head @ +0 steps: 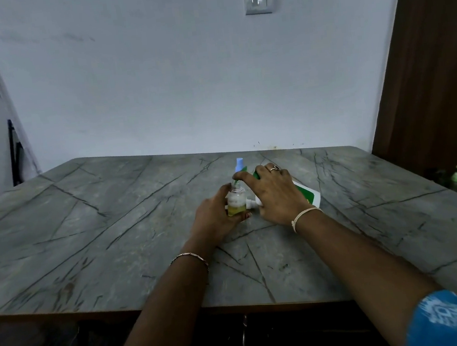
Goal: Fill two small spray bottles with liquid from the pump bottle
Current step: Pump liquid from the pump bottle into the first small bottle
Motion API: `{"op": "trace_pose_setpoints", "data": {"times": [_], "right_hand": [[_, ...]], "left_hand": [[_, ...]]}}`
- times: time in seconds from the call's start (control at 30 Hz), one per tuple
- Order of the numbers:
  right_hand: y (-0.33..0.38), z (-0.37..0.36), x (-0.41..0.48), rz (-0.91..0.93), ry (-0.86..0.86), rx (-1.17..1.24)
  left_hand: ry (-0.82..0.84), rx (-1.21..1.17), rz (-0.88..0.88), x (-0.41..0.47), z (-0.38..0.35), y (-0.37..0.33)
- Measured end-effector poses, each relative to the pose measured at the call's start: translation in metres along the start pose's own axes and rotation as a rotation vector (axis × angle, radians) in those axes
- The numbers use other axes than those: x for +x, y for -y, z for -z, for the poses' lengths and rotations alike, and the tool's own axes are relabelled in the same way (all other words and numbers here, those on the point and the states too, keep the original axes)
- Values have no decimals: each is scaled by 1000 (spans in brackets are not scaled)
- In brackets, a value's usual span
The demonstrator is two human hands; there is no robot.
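— On the table, far centre: log what's there, biggest first.
— Grey veined table. The pump bottle, white with a green label, is tipped on a slant. Its base points right and its top points toward the small bottles. The right hand covers most of it.
— Hands?
— Right hand: draped over the pump bottle's upper half, fingers curled round it. Forefinger and thumb reach to the neck of the small spray bottle. How they sit on the pump head I cannot tell; it is hidden under the fingers. Left hand: wrapped round that bottle's body, holding it upright on the table.
— Fill level?
— Yellow liquid in the lower part, with a paler, foamy band above. The neck looks open. The second spray bottle, blue cap on, stands just behind it, contents hidden. A small white piece lies between the held bottle and the pump bottle. It may be the removed spray head; unconfirmed.
— Step in hand?
— Judged: filling the first bottle, partway done. The second, going by its cap, is not yet begun.
— Next move calls for?
— Line the spout up with the narrow neck while the left hand steadies the bottle. Then refit the head, uncap the blue one and repeat. Risk: liquid running down outside the neck.
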State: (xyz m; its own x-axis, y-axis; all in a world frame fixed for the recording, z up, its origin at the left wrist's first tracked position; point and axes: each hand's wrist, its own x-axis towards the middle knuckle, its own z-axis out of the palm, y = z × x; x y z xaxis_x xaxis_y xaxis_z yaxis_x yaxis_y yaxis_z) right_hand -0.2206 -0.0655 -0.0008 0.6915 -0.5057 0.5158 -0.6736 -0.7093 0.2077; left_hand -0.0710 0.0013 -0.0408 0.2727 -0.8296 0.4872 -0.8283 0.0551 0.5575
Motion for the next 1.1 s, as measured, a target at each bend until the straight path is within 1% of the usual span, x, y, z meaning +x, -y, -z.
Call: {"op": "trace_pose_setpoints", "data": {"times": [0.2,0.4,0.7,0.77,1.1], "right_hand": [[0,3,-3,8,4,-14],[-2,6,-8,47,-9,-49],[1,3,-1,-4,19,19],[4,5,0,-11,11,13],[-1,3,-7,11,2,-57]], "left_hand": [[-11,-5,8,1,-1,1],[15,-19,19,2,-2,4],[-10,-16,-9,1,-2,1],[-27,-27,-10,-1,-1,1],[-15,3,4,1,-2,2]]}}
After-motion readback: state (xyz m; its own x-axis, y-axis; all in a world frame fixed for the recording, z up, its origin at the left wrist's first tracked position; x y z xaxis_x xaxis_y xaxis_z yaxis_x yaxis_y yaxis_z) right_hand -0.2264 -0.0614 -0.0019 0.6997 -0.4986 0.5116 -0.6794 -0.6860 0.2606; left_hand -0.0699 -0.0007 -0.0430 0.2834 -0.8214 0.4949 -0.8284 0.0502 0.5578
